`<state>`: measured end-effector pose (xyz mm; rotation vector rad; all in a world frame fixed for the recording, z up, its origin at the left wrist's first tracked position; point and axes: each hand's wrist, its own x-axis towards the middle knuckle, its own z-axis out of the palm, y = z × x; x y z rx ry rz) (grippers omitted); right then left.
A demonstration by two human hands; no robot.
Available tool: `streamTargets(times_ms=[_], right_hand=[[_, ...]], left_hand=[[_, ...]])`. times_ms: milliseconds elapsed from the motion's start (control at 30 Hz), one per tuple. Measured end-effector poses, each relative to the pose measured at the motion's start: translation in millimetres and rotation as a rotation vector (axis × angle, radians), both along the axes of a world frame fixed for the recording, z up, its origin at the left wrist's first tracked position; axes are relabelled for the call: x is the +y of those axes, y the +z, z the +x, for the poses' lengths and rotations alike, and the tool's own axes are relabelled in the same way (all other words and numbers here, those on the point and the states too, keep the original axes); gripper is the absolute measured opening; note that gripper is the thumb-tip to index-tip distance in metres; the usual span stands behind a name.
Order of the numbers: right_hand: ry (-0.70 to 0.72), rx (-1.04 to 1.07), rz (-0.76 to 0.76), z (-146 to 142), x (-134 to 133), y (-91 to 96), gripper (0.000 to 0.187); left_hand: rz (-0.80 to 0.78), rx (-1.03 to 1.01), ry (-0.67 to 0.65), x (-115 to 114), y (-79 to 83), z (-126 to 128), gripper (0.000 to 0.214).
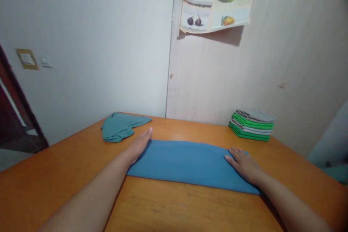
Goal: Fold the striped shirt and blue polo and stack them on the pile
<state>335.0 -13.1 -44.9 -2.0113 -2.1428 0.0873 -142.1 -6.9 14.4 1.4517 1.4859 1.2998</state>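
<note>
A blue cloth (187,163), folded into a long flat strip, lies across the middle of the wooden table (174,210). At its left end rests my left hand (140,146), fingers stretched out and pointing away from me, its edge along the cloth's side. My right hand (244,166) lies flat with fingers spread on the cloth's right end, covering part of that edge. Neither hand grips the fabric. The cloth looks smooth, with its near edge almost straight.
A crumpled teal cloth (118,127) lies at the table's back left. Toward the back right stands a stack of folded green and grey cloths (252,126). Behind the table rises a pale wall (108,43) with a fruit poster (216,3); a dark doorway (16,105) is at far left.
</note>
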Motion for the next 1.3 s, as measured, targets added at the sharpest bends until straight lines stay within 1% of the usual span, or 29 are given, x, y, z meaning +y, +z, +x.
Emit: streamTargets(times_ms=[67, 100, 167, 267, 400, 500, 567, 733, 800, 833, 900, 967, 1067, 1200, 1300], right_hand=[[0.0, 0.005, 0.011, 5, 3, -5.7, 0.082], [0.001, 0.009, 0.02, 7, 5, -8.6, 0.082], [0.006, 0.011, 0.041, 11, 8, -14.3, 0.082], [0.014, -0.002, 0.063, 17, 13, -20.9, 0.083], [0.045, -0.038, 0.089, 22, 15, -24.2, 0.086], [0.055, -0.065, 0.094, 22, 15, -24.4, 0.087], [0.055, -0.073, 0.089, 22, 14, -24.2, 0.088], [0.026, -0.083, 0.055, 14, 11, -17.8, 0.087], [0.019, -0.092, 0.042, 9, 8, -11.8, 0.086], [0.018, -0.097, 0.033, 6, 5, -8.4, 0.086], [0.002, -0.095, 0.013, 0, 1, -1.5, 0.085], [-0.006, -0.09, -0.005, -5, -2, 4.5, 0.085], [-0.013, -0.088, -0.025, -10, -5, 10.5, 0.085], [-0.03, -0.064, -0.038, -13, -7, 14.3, 0.086], [-0.028, -0.06, -0.047, -14, -7, 16.1, 0.087]], left_hand=[[-0.029, -0.194, 0.035, 3, 4.4, -9, 0.069], [-0.031, -0.275, 0.084, 4, 6.3, -14, 0.069], [-0.02, -0.358, 0.203, 6, 8.9, -22, 0.066], [0.004, -0.347, 0.304, 9, 9.6, -29, 0.065], [0.054, -0.26, 0.318, 12, 5.0, -28, 0.068], [0.105, -0.137, 0.281, 13, 0.6, -21, 0.067], [0.149, -0.022, 0.229, 12, -1.1, -15, 0.063], [0.215, 0.265, -0.004, -1, -4.7, 1, 0.047], [0.19, 0.447, -0.092, -5, -8.8, 5, 0.05], [0.163, 0.582, -0.129, -6, -11.4, 6, 0.055], [0.058, 0.888, -0.184, -7, -16.4, 6, 0.067], [0.001, 1.042, -0.194, -6, -19.5, 4, 0.076], [-0.04, 1.116, -0.186, -4, -19.0, 3, 0.081], [-0.059, 1.131, -0.187, -4, -15.6, 4, 0.084], [-0.057, 1.126, -0.182, -3, -16.6, 4, 0.085]])
